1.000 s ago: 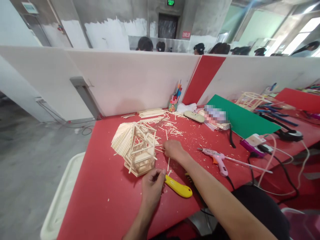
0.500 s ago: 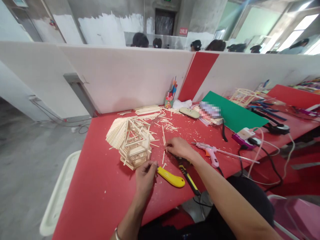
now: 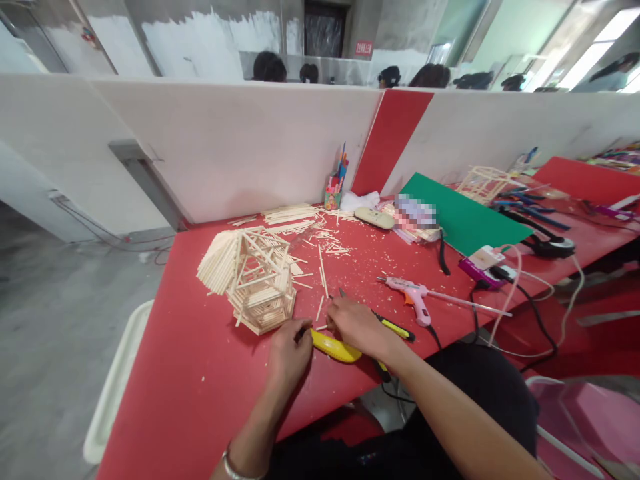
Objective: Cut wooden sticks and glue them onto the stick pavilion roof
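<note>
A pen cup stands near the white partition (a green board rests farther right).

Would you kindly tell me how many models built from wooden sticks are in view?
2: the nearer model is just beyond the left hand; the farther model is past the green board. More could be hidden.

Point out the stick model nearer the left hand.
The partly sheathed stick model, just beyond the left hand; the other, a bare stick frame, sits beyond the green board.
</note>
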### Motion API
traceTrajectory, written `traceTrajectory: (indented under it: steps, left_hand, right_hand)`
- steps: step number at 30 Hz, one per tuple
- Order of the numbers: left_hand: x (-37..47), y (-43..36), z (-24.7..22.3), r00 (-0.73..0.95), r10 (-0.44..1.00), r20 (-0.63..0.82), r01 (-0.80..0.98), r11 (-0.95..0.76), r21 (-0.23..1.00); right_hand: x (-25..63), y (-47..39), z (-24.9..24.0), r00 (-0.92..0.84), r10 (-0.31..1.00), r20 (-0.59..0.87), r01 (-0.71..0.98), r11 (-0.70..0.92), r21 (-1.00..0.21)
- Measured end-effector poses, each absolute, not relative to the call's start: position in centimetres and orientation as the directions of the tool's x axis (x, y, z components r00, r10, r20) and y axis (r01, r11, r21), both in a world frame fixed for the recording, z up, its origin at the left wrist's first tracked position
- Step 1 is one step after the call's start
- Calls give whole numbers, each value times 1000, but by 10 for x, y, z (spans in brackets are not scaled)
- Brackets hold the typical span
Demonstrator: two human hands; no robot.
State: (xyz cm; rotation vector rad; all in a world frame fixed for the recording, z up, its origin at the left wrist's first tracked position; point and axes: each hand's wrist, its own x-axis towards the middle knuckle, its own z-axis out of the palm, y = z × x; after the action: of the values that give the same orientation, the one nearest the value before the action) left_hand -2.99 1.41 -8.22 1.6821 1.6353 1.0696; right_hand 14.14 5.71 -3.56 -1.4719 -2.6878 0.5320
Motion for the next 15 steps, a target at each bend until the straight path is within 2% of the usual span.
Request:
traceTrajectory:
  steps: [6, 11, 15]
  left_hand:
    - [-24, 12, -75, -60, 983, 171, 445, -126, 887]
    - [-21, 12, -72, -110, 988, 106, 305, -68, 950]
    - [-19, 11, -70, -123, 991, 57, 205, -31, 978]
  right_hand:
    - [152, 50, -33, -484, 873, -67, 816, 421, -397]
    - [149, 45, -28, -519, 854, 6, 730, 447, -517]
    - [144, 39, -24, -545, 838, 42, 682, 472, -559]
